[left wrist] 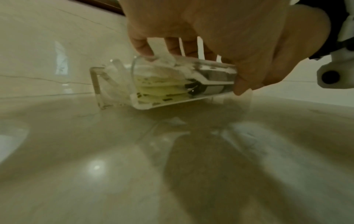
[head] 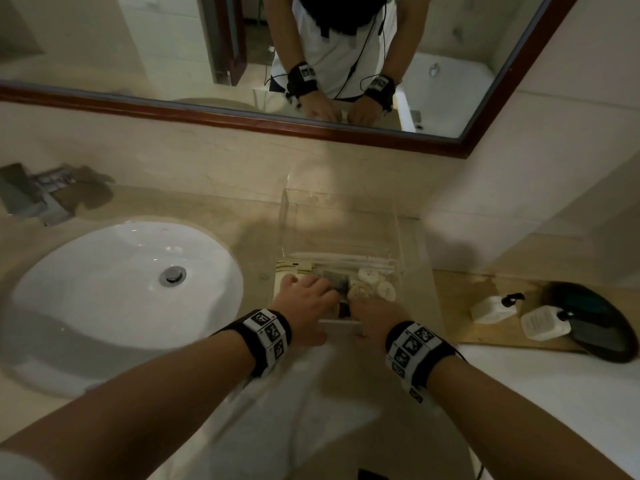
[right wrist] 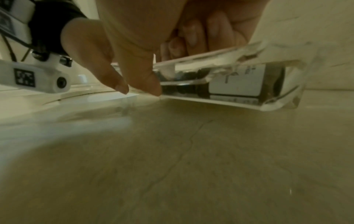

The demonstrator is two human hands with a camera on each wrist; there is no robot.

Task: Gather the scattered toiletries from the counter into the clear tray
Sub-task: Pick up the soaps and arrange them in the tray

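The clear tray (head: 346, 216) stands on the beige counter to the right of the sink. In it lie wrapped toothbrushes (head: 346, 260), pale yellow packets (head: 289, 266), several round white caps (head: 379, 287) and a dark-labelled item (head: 336, 281). My left hand (head: 308, 299) grips the tray's near wall, fingers inside and thumb outside. My right hand (head: 375, 315) grips the same wall further right, fingers curled over the rim. In the left wrist view the tray (left wrist: 172, 84) is tilted off the counter under my left hand (left wrist: 220, 37). The right wrist view shows my right hand (right wrist: 143, 45) on the tray (right wrist: 239, 81).
A white sink (head: 128, 282) lies to the left. On the right, a wooden board (head: 460, 306) carries two white pump bottles (head: 493, 308) and a dark object (head: 595, 323). A grey folded item (head: 34, 195) sits at the back left. A mirror (head: 173, 46) hangs behind.
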